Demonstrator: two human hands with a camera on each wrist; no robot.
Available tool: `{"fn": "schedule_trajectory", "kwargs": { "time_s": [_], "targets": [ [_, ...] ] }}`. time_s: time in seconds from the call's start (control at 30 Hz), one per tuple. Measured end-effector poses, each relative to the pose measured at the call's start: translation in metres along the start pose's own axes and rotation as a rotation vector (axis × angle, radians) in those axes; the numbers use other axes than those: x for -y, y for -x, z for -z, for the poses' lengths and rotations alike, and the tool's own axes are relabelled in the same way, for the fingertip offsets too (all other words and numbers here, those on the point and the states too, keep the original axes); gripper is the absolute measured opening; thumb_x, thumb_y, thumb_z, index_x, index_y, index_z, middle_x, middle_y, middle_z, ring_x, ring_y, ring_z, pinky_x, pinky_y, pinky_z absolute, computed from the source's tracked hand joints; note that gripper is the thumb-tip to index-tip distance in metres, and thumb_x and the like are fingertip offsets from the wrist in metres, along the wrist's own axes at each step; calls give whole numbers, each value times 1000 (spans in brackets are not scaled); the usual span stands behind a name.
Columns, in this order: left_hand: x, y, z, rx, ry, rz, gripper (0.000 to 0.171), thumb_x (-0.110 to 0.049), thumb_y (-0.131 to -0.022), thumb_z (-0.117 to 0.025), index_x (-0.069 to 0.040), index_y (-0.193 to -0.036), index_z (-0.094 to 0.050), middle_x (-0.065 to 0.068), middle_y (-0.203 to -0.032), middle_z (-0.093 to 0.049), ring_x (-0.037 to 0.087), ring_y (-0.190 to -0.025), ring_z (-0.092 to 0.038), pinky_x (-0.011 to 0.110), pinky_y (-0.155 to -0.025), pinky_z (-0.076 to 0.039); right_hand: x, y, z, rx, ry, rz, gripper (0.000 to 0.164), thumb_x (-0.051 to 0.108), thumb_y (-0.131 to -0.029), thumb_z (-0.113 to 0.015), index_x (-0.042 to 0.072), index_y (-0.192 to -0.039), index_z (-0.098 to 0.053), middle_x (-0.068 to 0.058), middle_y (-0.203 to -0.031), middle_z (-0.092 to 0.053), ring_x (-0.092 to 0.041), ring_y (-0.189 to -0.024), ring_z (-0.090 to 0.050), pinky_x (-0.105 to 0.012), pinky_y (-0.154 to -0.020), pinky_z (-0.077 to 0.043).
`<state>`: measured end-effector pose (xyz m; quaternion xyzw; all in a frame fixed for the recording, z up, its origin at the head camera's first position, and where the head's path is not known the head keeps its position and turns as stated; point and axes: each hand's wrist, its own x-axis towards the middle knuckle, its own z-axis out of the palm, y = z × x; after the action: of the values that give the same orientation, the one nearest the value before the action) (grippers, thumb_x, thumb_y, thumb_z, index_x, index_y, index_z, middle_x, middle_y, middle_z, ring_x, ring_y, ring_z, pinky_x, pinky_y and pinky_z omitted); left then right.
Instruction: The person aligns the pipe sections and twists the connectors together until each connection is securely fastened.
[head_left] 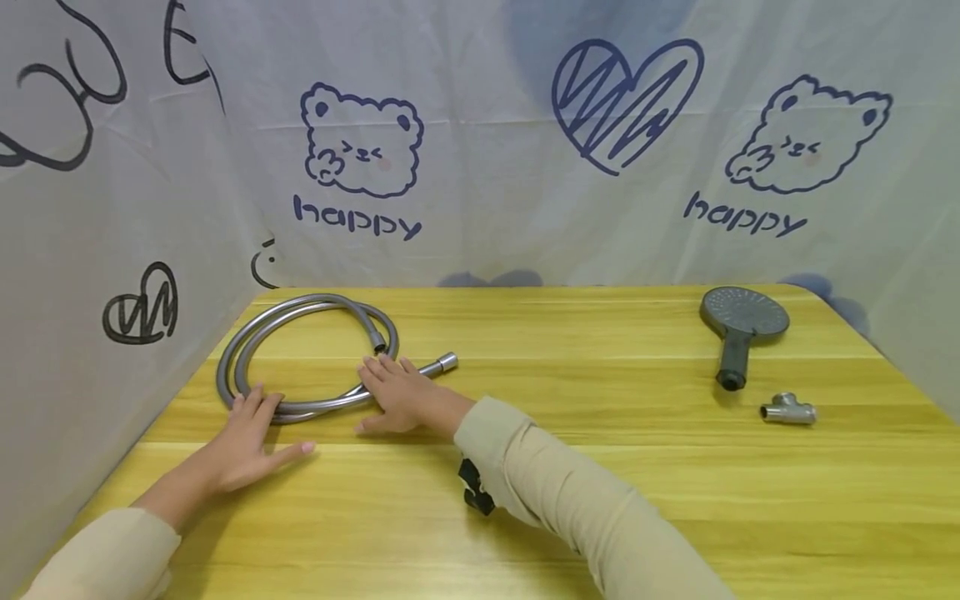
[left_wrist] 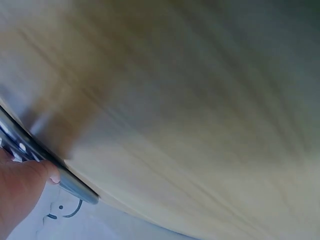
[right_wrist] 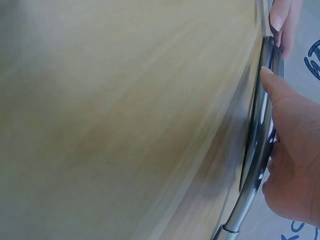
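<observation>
A coiled metal shower hose lies on the left of the table in the head view. One end fitting points right, while the other end sits just beyond the right fingertips. My left hand lays extended fingers at the coil's near left side, thumb spread away. On the coil's right part rests my right hand, palm down with fingers stretched out. Both wrist views show the hose up close, with the left hand and the right hand beside it.
To the right lie a grey hand shower, its handle toward me, and a small metal tee fitting. The wooden table meets white cloth walls with drawings at the back and sides. A black strap piece shows under the right sleeve.
</observation>
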<state>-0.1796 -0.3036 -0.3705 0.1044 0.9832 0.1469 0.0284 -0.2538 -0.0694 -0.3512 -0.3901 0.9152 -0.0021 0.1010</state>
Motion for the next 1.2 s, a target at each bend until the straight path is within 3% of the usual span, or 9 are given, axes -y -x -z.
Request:
{"fn": "schedule_trajectory", "kwargs": {
  "time_s": [0.33,0.53,0.8,1.2],
  "targets": [
    [-5,7,0,15,9,-12,93,-55,-83,-58,11,-138,-22,42,-143,-8,67,-125,-7,75,-93,-21,-3,3,-4,21,-19,7,83,58,-91,-42,12,-150,-7,-5,-158,-2,-22,-145,-1,-39,-118,-5],
    [-6,9,-1,27,-4,-19,94,-56,-83,-57,9,-140,-21,42,-144,-5,67,-126,-6,76,-92,-22,-7,3,-7,40,13,12,79,59,-91,-41,12,-150,-14,-4,-157,-12,-21,-145,-5,-40,-118,-8],
    [-6,10,-4,-29,-77,-36,93,-59,-83,-55,6,-142,-23,40,-146,-8,64,-128,-7,75,-98,-4,-9,6,-7,52,6,17,78,57,-91,-42,12,-149,-16,-3,-157,-14,-20,-145,-6,-39,-118,-8],
    [-2,10,-6,-67,-108,-164,97,-54,-84,-56,6,-146,-11,34,-150,-4,48,-138,-9,62,-110,-6,-13,13,-7,81,15,33,81,58,-92,-40,11,-150,-11,-5,-157,-7,-20,-145,-2,-39,-118,-5]
  ]
}}
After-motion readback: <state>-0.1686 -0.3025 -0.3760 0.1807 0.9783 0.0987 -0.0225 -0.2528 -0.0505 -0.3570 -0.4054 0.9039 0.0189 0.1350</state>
